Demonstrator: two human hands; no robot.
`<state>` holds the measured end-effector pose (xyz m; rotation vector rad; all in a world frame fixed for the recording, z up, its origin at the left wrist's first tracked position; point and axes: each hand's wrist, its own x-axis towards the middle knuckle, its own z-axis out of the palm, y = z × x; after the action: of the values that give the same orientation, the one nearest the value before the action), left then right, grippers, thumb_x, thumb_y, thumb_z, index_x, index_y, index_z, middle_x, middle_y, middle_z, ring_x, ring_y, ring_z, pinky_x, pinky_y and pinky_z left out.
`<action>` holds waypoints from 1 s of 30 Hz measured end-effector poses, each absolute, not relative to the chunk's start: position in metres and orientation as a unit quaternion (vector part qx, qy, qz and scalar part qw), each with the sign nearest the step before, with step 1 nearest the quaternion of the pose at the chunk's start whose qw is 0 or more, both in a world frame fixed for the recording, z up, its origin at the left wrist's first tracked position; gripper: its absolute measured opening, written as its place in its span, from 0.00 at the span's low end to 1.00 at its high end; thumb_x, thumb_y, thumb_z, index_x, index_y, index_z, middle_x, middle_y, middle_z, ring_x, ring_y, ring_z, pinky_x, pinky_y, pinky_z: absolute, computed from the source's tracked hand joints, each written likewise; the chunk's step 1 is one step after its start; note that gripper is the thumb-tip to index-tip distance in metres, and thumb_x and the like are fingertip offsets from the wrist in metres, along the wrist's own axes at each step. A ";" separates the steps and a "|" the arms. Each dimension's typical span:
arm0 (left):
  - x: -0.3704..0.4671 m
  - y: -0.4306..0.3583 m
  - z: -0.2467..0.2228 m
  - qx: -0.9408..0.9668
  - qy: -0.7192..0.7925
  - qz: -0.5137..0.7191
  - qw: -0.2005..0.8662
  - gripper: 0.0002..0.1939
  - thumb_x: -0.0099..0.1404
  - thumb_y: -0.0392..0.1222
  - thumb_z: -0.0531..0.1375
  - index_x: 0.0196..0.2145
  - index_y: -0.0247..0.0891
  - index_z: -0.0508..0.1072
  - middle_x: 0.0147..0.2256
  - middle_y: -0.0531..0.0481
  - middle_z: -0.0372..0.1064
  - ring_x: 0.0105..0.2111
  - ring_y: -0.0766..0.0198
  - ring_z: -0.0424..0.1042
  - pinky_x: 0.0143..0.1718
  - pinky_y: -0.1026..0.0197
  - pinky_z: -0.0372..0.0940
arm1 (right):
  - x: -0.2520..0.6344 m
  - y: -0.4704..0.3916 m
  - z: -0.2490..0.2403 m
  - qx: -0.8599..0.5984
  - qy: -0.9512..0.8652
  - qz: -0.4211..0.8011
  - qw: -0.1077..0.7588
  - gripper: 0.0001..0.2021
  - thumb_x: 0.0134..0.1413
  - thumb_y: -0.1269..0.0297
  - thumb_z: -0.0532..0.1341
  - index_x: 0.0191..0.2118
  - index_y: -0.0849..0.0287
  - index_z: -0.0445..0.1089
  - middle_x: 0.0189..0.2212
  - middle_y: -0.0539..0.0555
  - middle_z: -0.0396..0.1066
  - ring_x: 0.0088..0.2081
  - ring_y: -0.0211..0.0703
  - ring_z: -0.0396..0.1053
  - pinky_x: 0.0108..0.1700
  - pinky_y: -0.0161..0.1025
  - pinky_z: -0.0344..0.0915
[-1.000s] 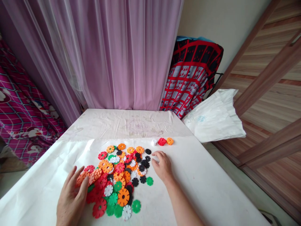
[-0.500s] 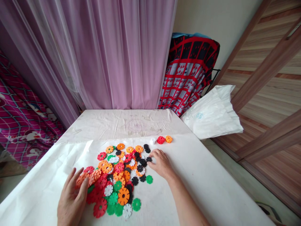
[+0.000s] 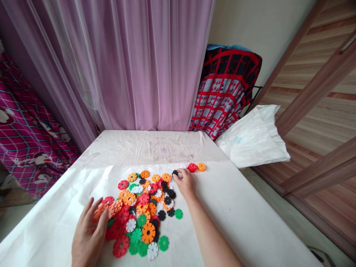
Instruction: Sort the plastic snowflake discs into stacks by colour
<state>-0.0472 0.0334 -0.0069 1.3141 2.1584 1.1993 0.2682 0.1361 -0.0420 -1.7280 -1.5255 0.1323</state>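
My right hand (image 3: 185, 184) pinches a black notched plastic disc (image 3: 175, 173) between thumb and forefinger at the pile's far right edge. Whether more than one black disc is in that pinch I cannot tell. My left hand (image 3: 88, 230) rests on the near left side with fingers apart, beside orange flower-shaped discs (image 3: 114, 207). Between both hands spreads a heap of red (image 3: 120, 246), green (image 3: 163, 243), white (image 3: 152, 250), orange and black discs. Beyond my right hand, a red cluster (image 3: 192, 167) and an orange cluster (image 3: 201, 167) sit apart from the heap; a white one is mostly hidden.
A white cloth (image 3: 233, 207) covers the table. Past its far edge hangs a purple curtain (image 3: 155, 74). A white bag (image 3: 253, 139) sticks out at the right corner, near red patterned fabric (image 3: 217, 96) and wooden doors (image 3: 311, 122).
My right hand has moved away from me, from the middle right of the heap to its far right corner, with a black disc in the fingers. My left hand stays by the orange discs.
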 end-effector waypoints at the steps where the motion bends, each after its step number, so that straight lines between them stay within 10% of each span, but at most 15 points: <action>1: -0.047 0.033 -0.007 0.464 0.760 0.421 0.171 0.33 0.60 0.65 0.52 0.52 0.41 0.73 0.66 0.43 0.57 0.61 0.45 0.63 0.64 0.46 0.58 | 0.267 0.137 -0.041 -0.688 -0.608 0.049 0.393 0.10 0.54 0.60 0.61 0.41 0.56 0.74 0.38 0.55 0.74 0.34 0.42 0.70 0.40 0.38 0.65; 30: -0.046 0.031 -0.010 0.466 0.755 0.434 0.156 0.27 0.61 0.59 0.55 0.54 0.45 0.73 0.66 0.48 0.58 0.63 0.49 0.61 0.64 0.51 0.58 | 0.268 0.114 -0.030 -0.679 -0.666 0.047 0.305 0.14 0.49 0.72 0.60 0.41 0.54 0.76 0.40 0.54 0.75 0.45 0.47 0.69 0.51 0.41 0.61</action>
<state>-0.0465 0.0312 -0.0104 1.3327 2.1622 1.2427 0.2675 0.1144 -0.0295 -1.7980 -1.7648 0.1244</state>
